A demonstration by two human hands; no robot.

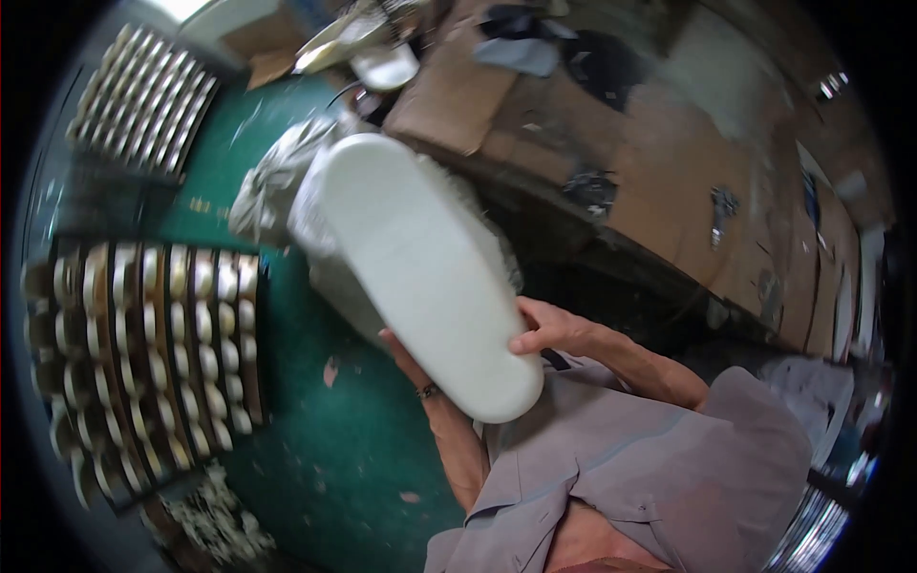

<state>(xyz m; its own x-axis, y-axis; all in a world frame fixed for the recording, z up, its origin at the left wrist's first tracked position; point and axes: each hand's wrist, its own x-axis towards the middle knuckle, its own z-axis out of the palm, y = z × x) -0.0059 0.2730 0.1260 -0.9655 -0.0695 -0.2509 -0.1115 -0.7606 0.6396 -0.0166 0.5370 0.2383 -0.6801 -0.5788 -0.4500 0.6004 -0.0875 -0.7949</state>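
A long, smooth white slab with rounded ends (430, 277), its material unclear, is held aslant in front of my body. Its near end lies close to my grey shirt, and the far end points up and to the left. My right hand (552, 327) grips the right edge near the close end, thumb on top and the other fingers partly hidden. On the opposite edge, my left hand (409, 363) supports the slab from the side and below; most of its fingers are hidden beneath it.
Racks with rows of pale rounded pieces (153, 344) stand at left, another rack (143, 100) farther back. A whitish sack (277, 181) sits behind the slab on the green floor (334, 449). The cardboard-covered workbench (659, 210) at right bears dark scraps and a metal tool (722, 215).
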